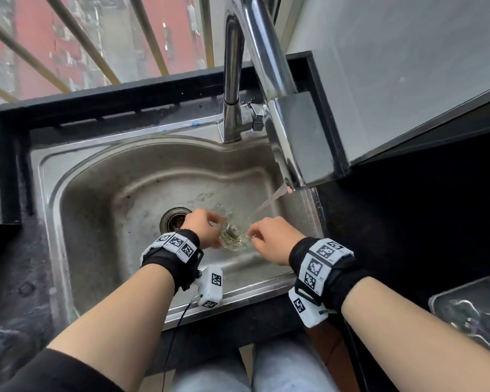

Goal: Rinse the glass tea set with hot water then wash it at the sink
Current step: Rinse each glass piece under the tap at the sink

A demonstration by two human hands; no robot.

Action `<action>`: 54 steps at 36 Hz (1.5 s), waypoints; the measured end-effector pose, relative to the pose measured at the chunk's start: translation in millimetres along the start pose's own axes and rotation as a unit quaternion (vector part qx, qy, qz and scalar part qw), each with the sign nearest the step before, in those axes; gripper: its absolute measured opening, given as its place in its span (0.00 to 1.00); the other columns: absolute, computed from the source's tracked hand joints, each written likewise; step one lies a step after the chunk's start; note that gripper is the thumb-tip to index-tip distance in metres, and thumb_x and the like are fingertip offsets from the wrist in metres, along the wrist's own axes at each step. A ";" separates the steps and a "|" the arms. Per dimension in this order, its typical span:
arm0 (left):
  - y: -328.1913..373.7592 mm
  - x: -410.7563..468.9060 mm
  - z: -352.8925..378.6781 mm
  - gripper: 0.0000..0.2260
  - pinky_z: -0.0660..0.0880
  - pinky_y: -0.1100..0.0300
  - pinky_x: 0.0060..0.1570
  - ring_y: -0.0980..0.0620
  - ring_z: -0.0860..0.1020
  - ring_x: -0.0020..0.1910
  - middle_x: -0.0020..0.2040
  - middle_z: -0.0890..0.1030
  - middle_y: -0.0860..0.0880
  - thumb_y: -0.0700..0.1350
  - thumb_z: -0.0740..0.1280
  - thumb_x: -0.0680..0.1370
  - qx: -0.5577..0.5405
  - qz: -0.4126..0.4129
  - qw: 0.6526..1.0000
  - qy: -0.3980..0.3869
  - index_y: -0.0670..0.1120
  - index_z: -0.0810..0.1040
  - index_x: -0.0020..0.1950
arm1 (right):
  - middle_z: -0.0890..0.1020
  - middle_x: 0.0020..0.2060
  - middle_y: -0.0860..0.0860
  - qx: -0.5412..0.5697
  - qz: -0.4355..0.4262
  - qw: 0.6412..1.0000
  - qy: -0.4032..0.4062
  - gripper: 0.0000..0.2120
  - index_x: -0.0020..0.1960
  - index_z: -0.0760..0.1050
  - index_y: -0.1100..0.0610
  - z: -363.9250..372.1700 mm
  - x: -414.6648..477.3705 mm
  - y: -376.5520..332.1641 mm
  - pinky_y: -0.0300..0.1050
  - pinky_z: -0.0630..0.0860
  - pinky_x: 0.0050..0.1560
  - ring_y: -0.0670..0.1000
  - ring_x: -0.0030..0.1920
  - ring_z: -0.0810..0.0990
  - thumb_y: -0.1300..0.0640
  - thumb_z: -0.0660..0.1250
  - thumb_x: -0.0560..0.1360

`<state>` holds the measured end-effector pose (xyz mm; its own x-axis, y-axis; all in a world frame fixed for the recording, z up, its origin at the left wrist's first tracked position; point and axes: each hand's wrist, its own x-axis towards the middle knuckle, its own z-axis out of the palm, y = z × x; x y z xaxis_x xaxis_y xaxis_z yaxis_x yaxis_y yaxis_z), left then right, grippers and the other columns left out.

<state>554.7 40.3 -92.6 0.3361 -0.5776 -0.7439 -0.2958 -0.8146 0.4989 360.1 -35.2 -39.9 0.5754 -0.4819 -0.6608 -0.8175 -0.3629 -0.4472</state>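
Observation:
A small clear glass tea vessel [234, 234] is held low inside the steel sink [96, 193], just right of the drain [176, 219]. My left hand [201, 229] grips its left side and my right hand [272, 239] pinches its right rim. A thin stream of water [269, 202] runs from the faucet head [300, 142] down into the glass, where it splashes. My fingers hide part of the glass. Both wrists wear black bands with square printed markers.
The tall chrome faucet [232, 80] rises behind the basin. Black countertop [408, 222] surrounds the sink. A grey tray [447, 295] with more glass pieces sits at the right edge. A barred window is behind the sink, a dark object at bottom left.

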 end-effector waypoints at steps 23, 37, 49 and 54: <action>18.7 -2.6 5.3 0.11 0.86 0.48 0.42 0.45 0.88 0.36 0.48 0.86 0.38 0.32 0.70 0.79 -0.003 -0.037 0.998 -0.056 0.40 0.82 0.60 | 0.82 0.55 0.52 -0.075 -0.075 0.988 0.110 0.12 0.62 0.77 0.55 27.0 25.9 -4.1 0.50 0.79 0.58 0.54 0.54 0.81 0.52 0.70 0.82; 19.2 -13.3 -5.2 0.15 0.84 0.56 0.33 0.47 0.87 0.34 0.50 0.86 0.37 0.32 0.66 0.79 0.022 -0.047 0.998 -0.024 0.40 0.81 0.65 | 0.72 0.57 0.52 -0.068 -0.073 0.983 0.154 0.13 0.62 0.73 0.56 24.3 28.1 -1.2 0.46 0.74 0.61 0.51 0.54 0.74 0.49 0.67 0.83; 15.7 -18.8 -11.8 0.07 0.85 0.54 0.35 0.48 0.87 0.33 0.42 0.87 0.40 0.38 0.68 0.82 -0.036 -0.045 0.998 0.027 0.41 0.85 0.56 | 0.75 0.48 0.49 0.145 0.036 0.971 0.186 0.06 0.54 0.69 0.56 6.9 22.6 9.3 0.35 0.66 0.40 0.46 0.43 0.73 0.56 0.66 0.81; 12.0 -16.7 -14.7 0.09 0.86 0.46 0.43 0.44 0.88 0.35 0.38 0.86 0.38 0.31 0.65 0.78 -0.103 -0.067 0.992 0.018 0.38 0.84 0.52 | 0.79 0.55 0.50 0.233 0.108 0.950 0.178 0.15 0.65 0.67 0.47 7.0 21.1 8.9 0.49 0.75 0.51 0.54 0.54 0.78 0.52 0.61 0.79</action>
<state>558.7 39.4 -67.6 0.3923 -0.4612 -0.7959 -0.0581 -0.8759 0.4790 364.8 -43.0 -62.1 0.2965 -0.7748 -0.5583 -0.7919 0.1273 -0.5973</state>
